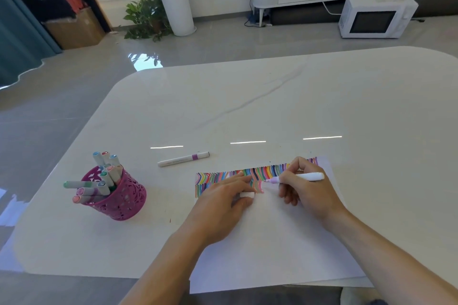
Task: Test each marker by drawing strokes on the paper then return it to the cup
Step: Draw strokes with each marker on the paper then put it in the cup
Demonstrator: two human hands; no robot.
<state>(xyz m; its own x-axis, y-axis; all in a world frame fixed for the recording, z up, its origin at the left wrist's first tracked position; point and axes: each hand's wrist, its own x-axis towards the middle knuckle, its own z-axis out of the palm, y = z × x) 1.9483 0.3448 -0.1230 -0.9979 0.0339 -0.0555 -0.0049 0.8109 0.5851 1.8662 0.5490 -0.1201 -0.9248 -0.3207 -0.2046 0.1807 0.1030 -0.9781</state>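
Your right grip [307, 193] pinches the marker [311, 177], tip on paper [272, 242]; your left grip [223, 202], holding the cap [247, 195], pins it steady.

A glossy, smooth marble-look table [247, 96] carries matt white paper [272, 242] and a perforated pink plastic cup [124, 199].

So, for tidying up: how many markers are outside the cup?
2: lilac marker in the right hand, tip at the paper; purple-banded marker lying on the table beyond it.
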